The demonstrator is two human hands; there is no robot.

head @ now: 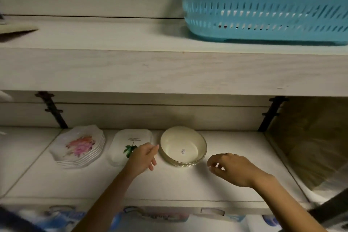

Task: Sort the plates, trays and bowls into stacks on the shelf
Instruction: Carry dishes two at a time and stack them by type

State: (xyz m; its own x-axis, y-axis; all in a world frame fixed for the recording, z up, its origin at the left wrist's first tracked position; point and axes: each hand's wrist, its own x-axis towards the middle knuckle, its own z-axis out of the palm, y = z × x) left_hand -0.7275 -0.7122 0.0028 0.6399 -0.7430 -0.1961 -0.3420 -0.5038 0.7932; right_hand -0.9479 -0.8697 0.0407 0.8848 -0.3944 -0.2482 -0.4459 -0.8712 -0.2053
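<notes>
Overhead, a thick pale-wood upper shelf (169, 69) spans the full width of the view and overhangs the working level. A teal slotted basket (263, 5) sits on its right part, well above the hands. Two dark metal brackets (53, 111) slope down against the back wall, one at each side.

Below, the lower shelf (169, 184) carries three stacks in a row near the back wall. Leftmost: a stack of scalloped plates (79, 147) with a pink flower print on the top one. Middle: pale square trays (130, 143) with a green leaf print; their near right corner is hidden by the left hand. Right: cream bowls (183, 146), nested, rim up, a small sticker inside the top one. All three stacks stand apart from each other, the trays and bowls just beside one another.

Left hand (144, 158): empty, fingers loosely spread, hovering between trays and bowls, index fingertip near the bowl rim but contact cannot be told. Right hand (231, 167): empty, fingers curled downward and apart, above bare shelf just right of the bowls, not touching them.

Right of the shelf, a brownish blurred surface, possibly a bag; too smeared to identify. Along the bottom edge, blue-and-white packaging (156, 216) sits under the shelf front, blurred.
</notes>
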